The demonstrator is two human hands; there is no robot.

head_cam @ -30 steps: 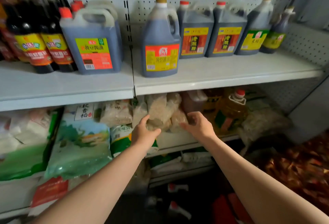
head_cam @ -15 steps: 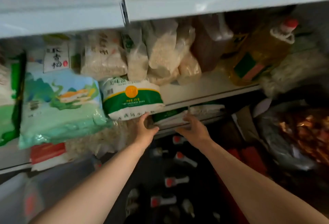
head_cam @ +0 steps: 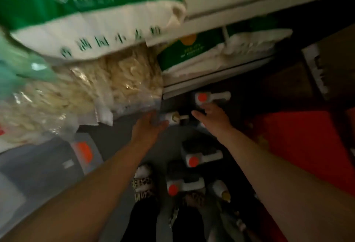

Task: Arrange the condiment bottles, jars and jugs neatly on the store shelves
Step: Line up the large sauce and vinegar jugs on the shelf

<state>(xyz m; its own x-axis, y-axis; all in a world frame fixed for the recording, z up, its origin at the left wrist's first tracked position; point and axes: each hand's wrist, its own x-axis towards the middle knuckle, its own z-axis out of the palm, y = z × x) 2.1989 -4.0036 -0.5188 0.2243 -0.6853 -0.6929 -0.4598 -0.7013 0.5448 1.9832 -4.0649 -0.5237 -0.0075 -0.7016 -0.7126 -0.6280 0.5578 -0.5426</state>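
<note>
L hand (head_cam: 151, 124) fingers open, empty, R hand (head_cam: 213, 116) touching red-capped jug (head_cam: 211, 97)

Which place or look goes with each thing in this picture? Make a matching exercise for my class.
Things:
1. green and white bag
2. clear bag of pale strips
3. jug by the right hand
4. shoes

Matches:
a. leopard print
b. top left, printed
c. orange cap, white handle
d. under the green bag

Pairs: 1-b, 2-d, 3-c, 4-a
</note>
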